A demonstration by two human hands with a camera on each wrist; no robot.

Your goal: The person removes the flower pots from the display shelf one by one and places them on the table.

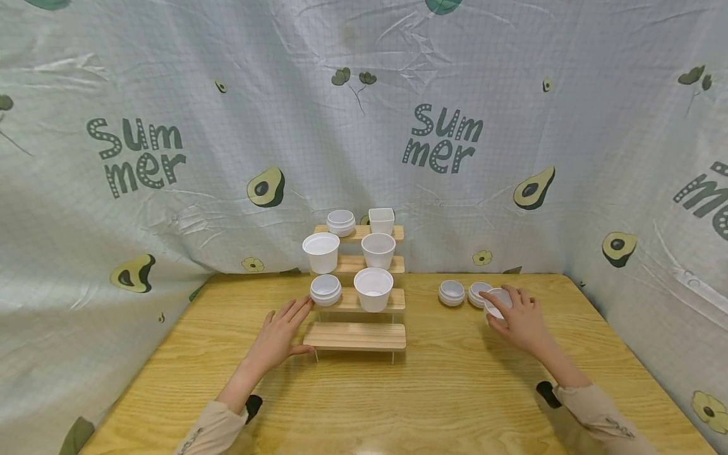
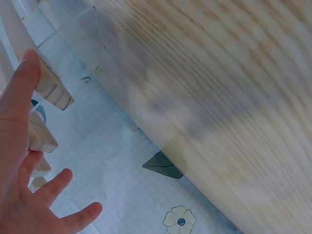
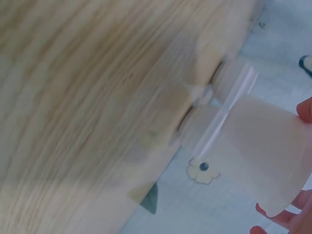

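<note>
At the left side of a stepped wooden stand (image 1: 355, 336) is my left hand (image 1: 279, 335), fingers spread. Its thumb touches the end of the lowest step (image 2: 54, 90), and its fingers reach the step above, beside a small white ribbed pot (image 1: 325, 291). My right hand (image 1: 523, 319) grips a white tapered cup (image 3: 265, 148) between thumb and fingers. That cup (image 1: 498, 303) is at the right of the table, close to two short white ribbed pots, one nearer (image 1: 480, 294) and one farther left (image 1: 452, 293).
The stand's upper steps carry white cups, among them a large cup (image 1: 373, 291), a left cup (image 1: 321, 253), a middle cup (image 1: 378, 251), a square cup (image 1: 382, 220) and a ribbed pot (image 1: 341, 223). A printed curtain (image 1: 341, 139) hangs behind the wooden table (image 1: 443, 392).
</note>
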